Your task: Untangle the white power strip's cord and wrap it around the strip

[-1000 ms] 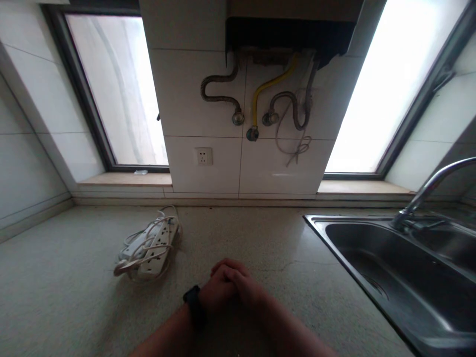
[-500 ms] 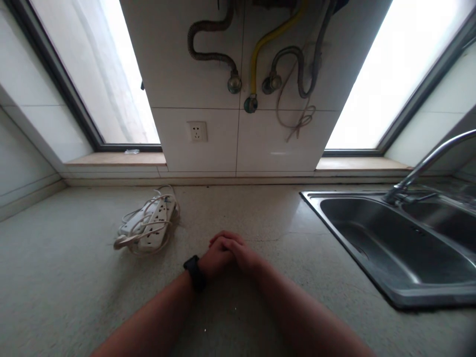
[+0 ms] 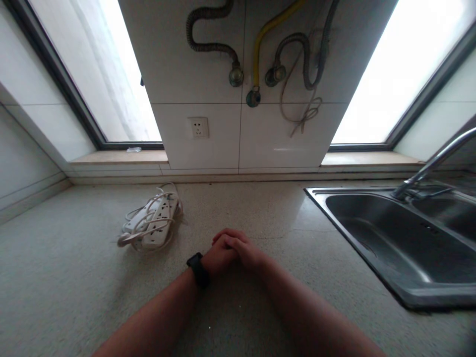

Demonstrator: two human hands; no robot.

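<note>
My left hand (image 3: 219, 259) and my right hand (image 3: 250, 253) are clasped together above the speckled counter (image 3: 271, 208), fingers closed over each other. No object shows in either hand; the inner sides of the palms are hidden. A black watch (image 3: 198, 270) is on my left wrist. To the left of the hands, apart from them, lie white power strips (image 3: 158, 223) with a pale cord (image 3: 130, 239) wound loosely around them.
A double steel sink (image 3: 375, 238) with a curved faucet (image 3: 427, 168) is set into the counter at right. On the tiled wall are a socket (image 3: 200, 128), a yellow hose (image 3: 258, 54), grey corrugated hoses (image 3: 211, 47) and a looped thin cord (image 3: 307, 115). Windows flank this wall.
The camera view has shifted slightly, so the surroundings sit a little further right and the wall fittings higher. My hands stay clasped, and the power strips have not moved on the counter.
</note>
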